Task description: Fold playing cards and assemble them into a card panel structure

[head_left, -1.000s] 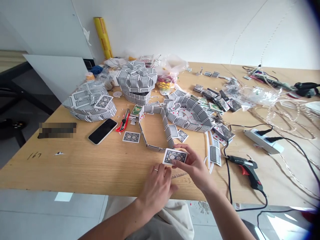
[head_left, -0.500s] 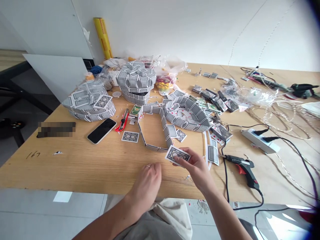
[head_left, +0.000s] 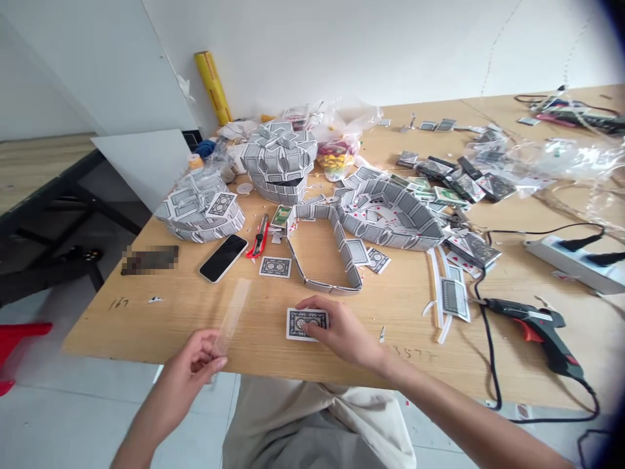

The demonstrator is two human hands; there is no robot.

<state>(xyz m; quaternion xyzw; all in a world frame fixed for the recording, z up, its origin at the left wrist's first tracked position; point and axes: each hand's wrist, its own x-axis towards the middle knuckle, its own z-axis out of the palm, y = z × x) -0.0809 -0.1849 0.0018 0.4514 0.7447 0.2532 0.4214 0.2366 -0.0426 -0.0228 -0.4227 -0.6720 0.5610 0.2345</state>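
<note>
Hands apart: the left hand (head_left: pixel 198 358) pinches a clear strip (head_left: pixel 236 312) between thumb and fingers, and the right hand (head_left: pixel 339 329) grips a playing card (head_left: pixel 297 318) patterned side up, thumb on top. Both are at a wooden tabletop (head_left: pixel 122 332) set against a white wall (head_left: pixel 415 58), with a pale tiled floor (head_left: pixel 73 410) below. The playing card is near the front edge, on the body's side of a ring of cards (head_left: pixel 325 286); whether it touches the wood, I cannot tell. Its long axis runs left to right, roughly along that edge. The clear strip points away from the body and leans right, its near end held at the edge itself. Bare wood shows between its far end and the playing card. Beyond the strip lie a phone (head_left: pixel 223 258) and a red cutter (head_left: pixel 258 238); another card (head_left: pixel 275 267) lies flat left of the ring. Well to the right is a glue gun (head_left: pixel 532 329), nozzle pointing left.
</note>
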